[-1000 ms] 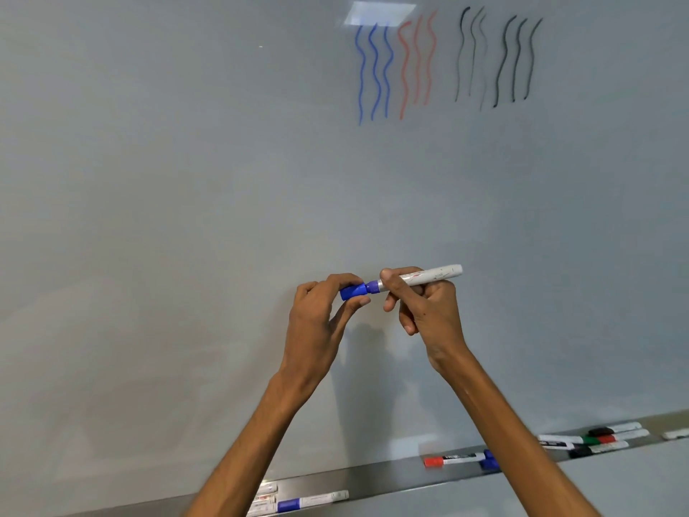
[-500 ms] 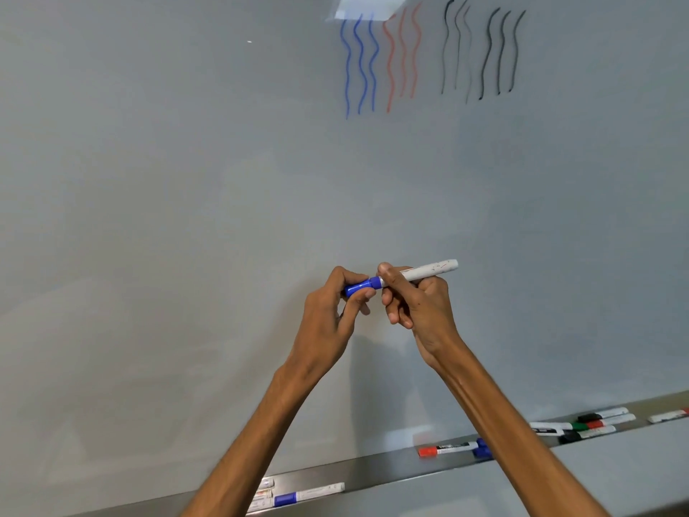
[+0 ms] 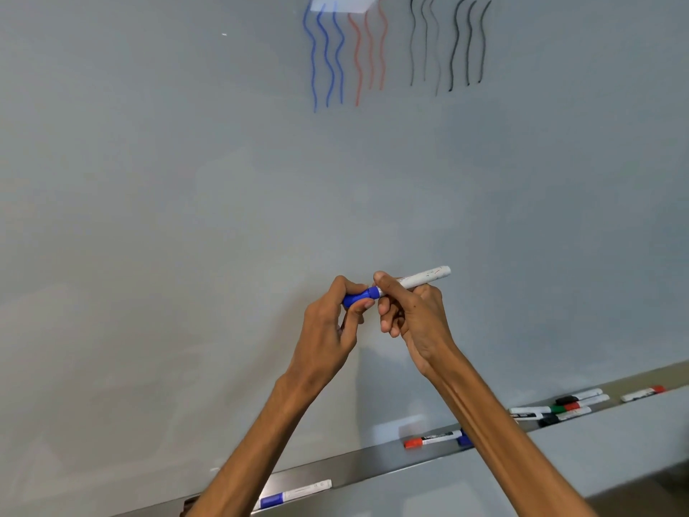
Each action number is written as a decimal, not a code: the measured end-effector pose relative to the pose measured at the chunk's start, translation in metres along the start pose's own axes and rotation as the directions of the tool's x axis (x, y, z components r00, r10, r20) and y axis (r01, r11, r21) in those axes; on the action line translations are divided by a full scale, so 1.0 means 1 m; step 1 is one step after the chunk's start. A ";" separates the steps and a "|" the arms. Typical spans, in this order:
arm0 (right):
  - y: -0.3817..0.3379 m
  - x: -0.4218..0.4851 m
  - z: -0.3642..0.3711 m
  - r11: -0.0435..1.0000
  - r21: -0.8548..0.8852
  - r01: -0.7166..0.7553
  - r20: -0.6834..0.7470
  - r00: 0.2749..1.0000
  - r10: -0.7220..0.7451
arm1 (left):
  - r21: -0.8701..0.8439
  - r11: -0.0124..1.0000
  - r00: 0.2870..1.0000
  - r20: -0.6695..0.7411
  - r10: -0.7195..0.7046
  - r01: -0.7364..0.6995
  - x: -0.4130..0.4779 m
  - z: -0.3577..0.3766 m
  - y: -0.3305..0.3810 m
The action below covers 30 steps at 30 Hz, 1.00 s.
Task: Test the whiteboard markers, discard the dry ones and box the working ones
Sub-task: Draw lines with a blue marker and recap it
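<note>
In front of the whiteboard [image 3: 186, 218] I hold a white marker [image 3: 423, 277] with a blue cap [image 3: 358, 297], lying almost level. My left hand [image 3: 332, 330] pinches the blue cap between thumb and fingers. My right hand [image 3: 414, 319] grips the white barrel just right of the cap. The cap sits on the marker's end. Wavy test lines in blue [image 3: 326, 54], red [image 3: 367, 50] and black [image 3: 447, 42] mark the top of the board.
A metal tray [image 3: 358, 466] runs along the board's lower edge. On it lie a red-capped marker [image 3: 432, 439], a blue-capped marker [image 3: 294, 494] at the left, and several more markers [image 3: 559, 408] at the right, partly behind my right forearm.
My hands stayed together on the marker. The left fingers shifted on the blue cap and hide more of it. The view tilted slightly, so the wavy lines sit higher in the frame.
</note>
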State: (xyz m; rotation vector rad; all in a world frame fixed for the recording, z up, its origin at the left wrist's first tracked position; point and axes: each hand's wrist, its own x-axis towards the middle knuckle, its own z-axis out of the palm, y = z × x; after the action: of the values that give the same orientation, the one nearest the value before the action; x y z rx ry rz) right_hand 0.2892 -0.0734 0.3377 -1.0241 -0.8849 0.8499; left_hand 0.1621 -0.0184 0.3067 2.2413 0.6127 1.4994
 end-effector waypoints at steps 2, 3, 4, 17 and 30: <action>0.001 -0.001 -0.004 1.000 0.004 -0.006 -0.021 1.000 0.006 | 0.013 1.000 1.000 0.002 0.013 -0.013 -0.002 0.006 -0.003; 0.001 -0.001 -0.007 1.000 0.003 -0.006 -0.031 0.999 0.006 | 0.020 1.000 1.000 0.002 0.022 -0.022 -0.003 0.010 -0.004; 0.001 -0.001 -0.010 1.000 -0.002 -0.005 -0.041 0.999 0.005 | 0.025 0.999 0.999 0.006 0.034 -0.035 -0.004 0.013 -0.005; 0.008 -0.008 -0.074 0.994 0.007 -0.105 -0.125 0.987 0.105 | 0.021 0.999 0.976 0.214 0.040 -0.046 0.000 0.069 0.002; 0.010 -0.020 -0.259 0.935 -0.180 -0.305 -0.286 0.926 0.247 | 0.063 0.989 0.874 0.462 -0.149 0.135 -0.013 0.216 0.025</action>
State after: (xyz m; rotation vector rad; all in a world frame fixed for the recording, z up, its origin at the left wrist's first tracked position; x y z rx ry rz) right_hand 0.5135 -0.1758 0.2560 -1.4469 -0.6271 0.8400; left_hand 0.3626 -0.0606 0.2319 2.3971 0.6279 0.8337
